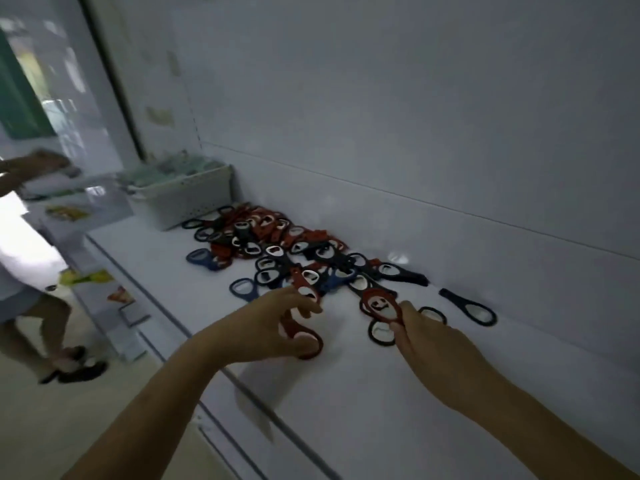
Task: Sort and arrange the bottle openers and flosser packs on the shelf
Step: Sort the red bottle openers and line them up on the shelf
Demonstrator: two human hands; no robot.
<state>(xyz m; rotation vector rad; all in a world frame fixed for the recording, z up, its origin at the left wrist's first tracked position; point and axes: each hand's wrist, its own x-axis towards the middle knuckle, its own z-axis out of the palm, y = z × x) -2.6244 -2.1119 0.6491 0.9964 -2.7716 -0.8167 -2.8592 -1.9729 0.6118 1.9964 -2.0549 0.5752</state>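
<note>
A: While sorting by colour, best to take each opener by the ring end. Light, by the look of them: thin plastic with a small metal insert, stiff enough not to flex.

B: Agreed. Smooth and flat though, so likely to slide on the shelf (pixel 346 393) instead of lifting. Better to hook a fingertip through the loop.

A: Left hand (pixel 266 327) curled round a red opener (pixel 304 341), just on the near side of the pile (pixel 287 258). Right hand (pixel 433 341) pinching another red one (pixel 381 306) by its ring, also near the pile's front edge.

B: Black opener (pixel 469 308) lying apart, right of the pile, close to the back wall. Two black rings (pixel 381 332) touching the right hand's fingers.

A: Flosser packs (pixel 166 169) probably in the white basket (pixel 187 202) left of the pile, beyond it; too blurred to be sure.

B: Tangled handles in the pile, so likely to drag neighbours along. Worth lifting straight up, one at a time.
</note>
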